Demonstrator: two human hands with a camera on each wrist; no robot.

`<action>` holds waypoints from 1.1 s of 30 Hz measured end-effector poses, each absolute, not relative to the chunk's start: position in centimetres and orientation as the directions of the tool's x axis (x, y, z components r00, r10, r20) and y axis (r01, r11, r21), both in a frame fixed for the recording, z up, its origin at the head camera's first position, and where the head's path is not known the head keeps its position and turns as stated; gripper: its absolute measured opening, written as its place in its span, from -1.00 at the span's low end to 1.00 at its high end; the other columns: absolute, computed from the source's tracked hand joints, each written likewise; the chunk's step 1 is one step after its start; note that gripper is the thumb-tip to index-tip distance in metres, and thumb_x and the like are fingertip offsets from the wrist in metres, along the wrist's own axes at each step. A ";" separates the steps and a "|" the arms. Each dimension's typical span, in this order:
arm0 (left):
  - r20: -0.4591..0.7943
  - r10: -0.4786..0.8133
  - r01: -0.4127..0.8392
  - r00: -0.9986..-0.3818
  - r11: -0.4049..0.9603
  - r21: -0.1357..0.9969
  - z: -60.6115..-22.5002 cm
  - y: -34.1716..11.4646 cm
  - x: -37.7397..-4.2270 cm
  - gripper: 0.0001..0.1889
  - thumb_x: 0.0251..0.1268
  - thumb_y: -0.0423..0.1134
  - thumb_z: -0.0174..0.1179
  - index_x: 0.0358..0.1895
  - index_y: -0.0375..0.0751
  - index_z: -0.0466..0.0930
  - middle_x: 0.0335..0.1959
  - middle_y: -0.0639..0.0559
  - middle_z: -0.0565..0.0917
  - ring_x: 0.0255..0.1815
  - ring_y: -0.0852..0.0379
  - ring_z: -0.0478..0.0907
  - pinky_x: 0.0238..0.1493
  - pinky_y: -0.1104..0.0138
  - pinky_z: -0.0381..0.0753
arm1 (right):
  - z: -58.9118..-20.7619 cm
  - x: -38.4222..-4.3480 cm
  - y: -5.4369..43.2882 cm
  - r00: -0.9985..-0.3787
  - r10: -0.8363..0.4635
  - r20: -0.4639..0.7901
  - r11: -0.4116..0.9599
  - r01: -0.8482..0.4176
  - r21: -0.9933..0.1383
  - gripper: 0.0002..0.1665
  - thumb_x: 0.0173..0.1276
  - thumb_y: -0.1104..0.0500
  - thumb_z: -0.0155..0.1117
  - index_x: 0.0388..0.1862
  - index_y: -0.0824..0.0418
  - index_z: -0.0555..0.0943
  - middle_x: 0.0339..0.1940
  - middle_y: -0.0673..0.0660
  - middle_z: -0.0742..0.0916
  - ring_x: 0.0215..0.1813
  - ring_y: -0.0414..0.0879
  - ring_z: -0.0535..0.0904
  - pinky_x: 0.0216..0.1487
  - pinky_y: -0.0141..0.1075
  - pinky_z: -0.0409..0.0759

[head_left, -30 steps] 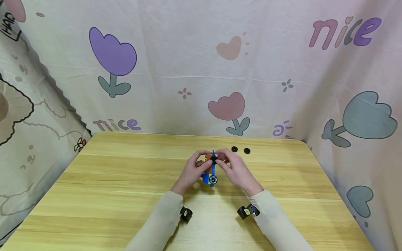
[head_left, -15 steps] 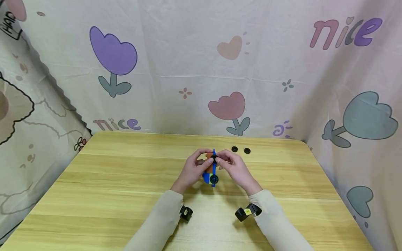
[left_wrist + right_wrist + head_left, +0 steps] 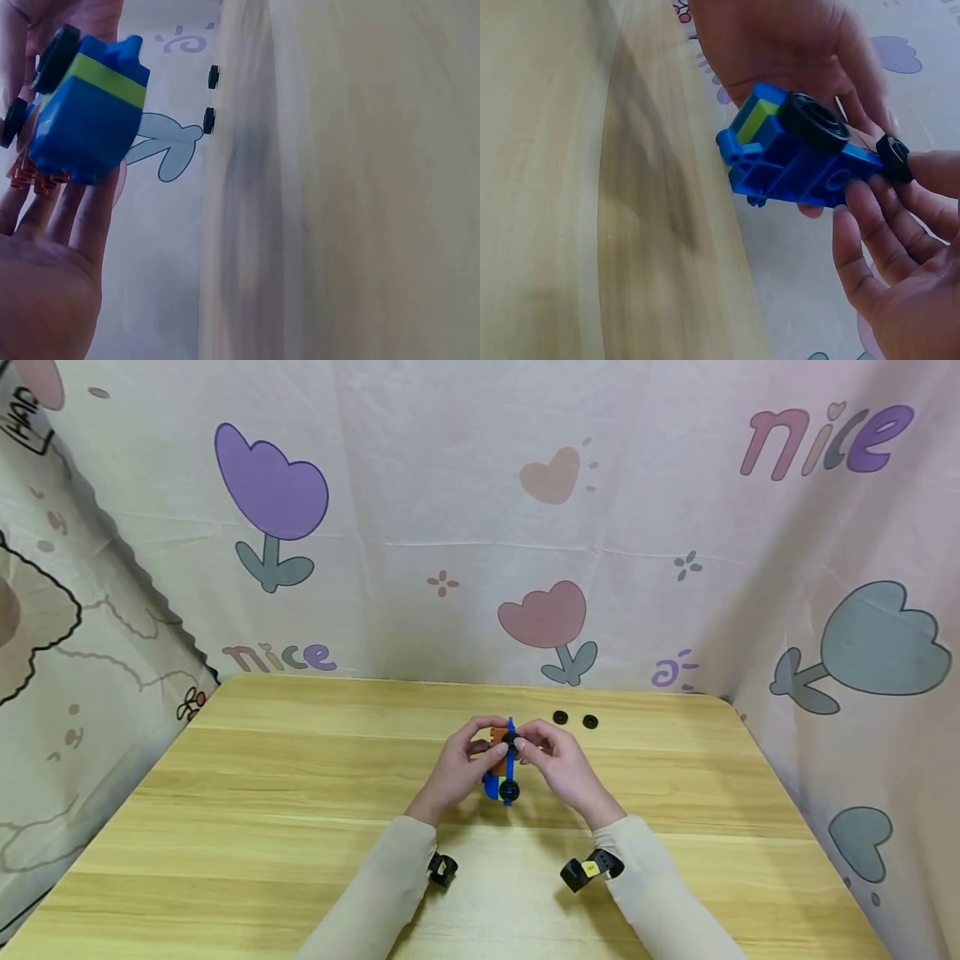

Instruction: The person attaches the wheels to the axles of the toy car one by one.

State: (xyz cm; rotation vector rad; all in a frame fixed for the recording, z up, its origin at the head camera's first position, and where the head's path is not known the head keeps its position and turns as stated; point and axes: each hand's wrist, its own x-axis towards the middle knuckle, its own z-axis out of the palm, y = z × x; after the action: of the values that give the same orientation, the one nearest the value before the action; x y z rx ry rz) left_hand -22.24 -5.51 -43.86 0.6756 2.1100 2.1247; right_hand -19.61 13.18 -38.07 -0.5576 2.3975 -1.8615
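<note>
Gripping from both sides in the head view, the left hand (image 3: pixel 461 762) and right hand (image 3: pixel 564 768) hold a blue, orange and lime-green plastic toy car (image 3: pixel 498 765) over the pale wooden bench (image 3: pixel 262 793), towards its far edge, where two small black round wheels (image 3: pixel 590 722) lie! Left wrist view: left fingers (image 3: pixel 93 225) against the orange studs (image 3: pixel 30 178). Right wrist view: right thumb on a mounted black wheel (image 3: pixel 895 158), right fingers (image 3: pixel 883 238) touching the blue underside (image 3: pixel 802 174).

Tabletop (image 3: pixel 285 793) leaves passage either side | left hand (image 3: pixel 463 767), right hand (image 3: pixel 564 768), toy car (image 3: pixel 90 126) block middle | two black wheels (image 3: pixel 590 722) obstruct near far edge
</note>
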 end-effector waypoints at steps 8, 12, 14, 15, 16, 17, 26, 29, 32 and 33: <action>0.309 0.403 0.282 -0.861 -0.127 0.951 -43.9 -6.1 -22.4 -0.50 0.33 -0.53 0.17 0.32 -0.23 0.42 0.30 -0.17 0.39 -0.11 -0.19 0.60 -0.15 0.09 0.68 | -38.8 -19.8 13.4 -0.945 -0.284 0.164 0.234 -0.234 -0.944 -0.75 0.48 0.34 0.13 0.04 0.49 0.54 -0.18 0.31 0.66 -0.09 0.34 0.57 0.01 0.12 0.57; 0.300 0.397 0.268 -0.867 -0.134 0.954 -44.0 -6.2 -22.4 -0.48 0.31 -0.53 0.21 0.32 -0.23 0.42 0.30 -0.18 0.39 -0.14 -0.16 0.62 -0.15 0.10 0.68 | -40.5 -20.6 13.8 -0.946 -0.281 0.164 0.247 -0.236 -0.940 -0.71 0.48 0.29 0.16 0.09 0.42 0.55 -0.16 0.27 0.65 -0.09 0.23 0.57 -0.02 0.00 0.61; 0.295 0.387 0.266 -0.874 -0.127 0.956 -44.0 -6.2 -22.4 -0.48 0.30 -0.52 0.23 0.32 -0.21 0.43 0.28 -0.17 0.42 -0.14 -0.13 0.62 -0.13 0.12 0.67 | -40.9 -20.7 13.9 -0.945 -0.282 0.168 0.253 -0.242 -0.937 -0.71 0.48 0.25 0.18 0.10 0.37 0.56 -0.15 0.24 0.65 -0.08 0.14 0.58 -0.03 -0.10 0.62; 0.296 0.382 0.267 -0.876 -0.126 0.955 -44.0 -6.2 -22.4 -0.48 0.29 -0.51 0.24 0.32 -0.20 0.43 0.27 -0.17 0.43 -0.14 -0.12 0.62 -0.12 0.13 0.67 | -41.0 -20.7 13.9 -0.944 -0.281 0.171 0.258 -0.246 -0.934 -0.71 0.48 0.24 0.19 0.10 0.35 0.56 -0.15 0.23 0.65 -0.09 0.10 0.58 -0.05 -0.14 0.61; 0.295 0.376 0.266 -0.879 -0.127 0.956 -44.0 -6.2 -22.4 -0.48 0.29 -0.50 0.25 0.32 -0.20 0.43 0.27 -0.16 0.43 -0.14 -0.12 0.62 -0.11 0.13 0.67 | -41.1 -20.7 14.0 -0.944 -0.280 0.175 0.262 -0.250 -0.932 -0.72 0.47 0.24 0.21 0.09 0.33 0.57 -0.15 0.22 0.65 -0.09 0.07 0.58 -0.06 -0.18 0.61; 0.293 0.370 0.264 -0.882 -0.127 0.956 -44.0 -6.3 -22.4 -0.47 0.28 -0.49 0.26 0.31 -0.18 0.43 0.27 -0.14 0.44 -0.14 -0.11 0.62 -0.10 0.14 0.66 | -41.1 -20.7 14.0 -0.944 -0.278 0.179 0.267 -0.255 -0.929 -0.72 0.46 0.23 0.22 0.08 0.31 0.58 -0.14 0.21 0.66 -0.10 0.04 0.58 -0.07 -0.20 0.61; 0.297 0.313 0.259 -0.902 -0.157 0.953 -43.7 -6.4 -22.5 -0.48 0.26 -0.46 0.29 0.28 -0.20 0.40 0.26 -0.13 0.47 -0.04 -0.14 0.59 -0.03 0.18 0.63 | -41.5 -20.0 14.5 -0.919 -0.354 0.171 0.306 -0.287 -0.908 -0.72 0.42 0.24 0.27 0.07 0.26 0.57 -0.10 0.14 0.66 -0.04 0.04 0.58 -0.03 -0.10 0.58; 0.305 0.292 0.269 -0.907 -0.156 0.950 -43.7 -6.5 -22.5 -0.48 0.27 -0.44 0.30 0.29 -0.22 0.40 0.23 -0.19 0.48 0.02 -0.15 0.56 0.00 0.20 0.61 | -40.8 -19.3 14.5 -0.899 -0.403 0.171 0.297 -0.305 -0.905 -0.66 0.38 0.29 0.30 0.11 0.32 0.54 -0.04 0.19 0.64 0.00 0.11 0.56 0.03 0.03 0.54; 0.308 0.275 0.274 -0.911 -0.156 0.949 -43.6 -6.4 -22.4 -0.48 0.27 -0.42 0.30 0.29 -0.23 0.40 0.22 -0.20 0.48 0.05 -0.14 0.55 0.01 0.22 0.60 | -39.7 -18.6 14.5 -0.881 -0.437 0.182 0.274 -0.323 -0.906 -0.55 0.29 0.37 0.36 0.14 0.40 0.50 0.00 0.26 0.62 0.00 0.20 0.54 0.08 0.15 0.49; 0.310 0.271 0.276 -0.911 -0.157 0.948 -43.6 -6.4 -22.4 -0.48 0.28 -0.41 0.30 0.29 -0.23 0.40 0.22 -0.19 0.47 0.05 -0.15 0.54 0.01 0.22 0.60 | -39.3 -18.4 14.4 -0.874 -0.448 0.190 0.271 -0.335 -0.902 -0.52 0.26 0.39 0.37 0.14 0.42 0.48 0.00 0.27 0.61 0.00 0.22 0.53 0.08 0.17 0.48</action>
State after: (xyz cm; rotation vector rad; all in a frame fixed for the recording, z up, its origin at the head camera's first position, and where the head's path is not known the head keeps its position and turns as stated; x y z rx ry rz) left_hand -22.42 -6.43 -43.58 0.6620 2.0421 2.2983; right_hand -18.39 14.43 -39.34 -0.7493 2.4206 -1.6783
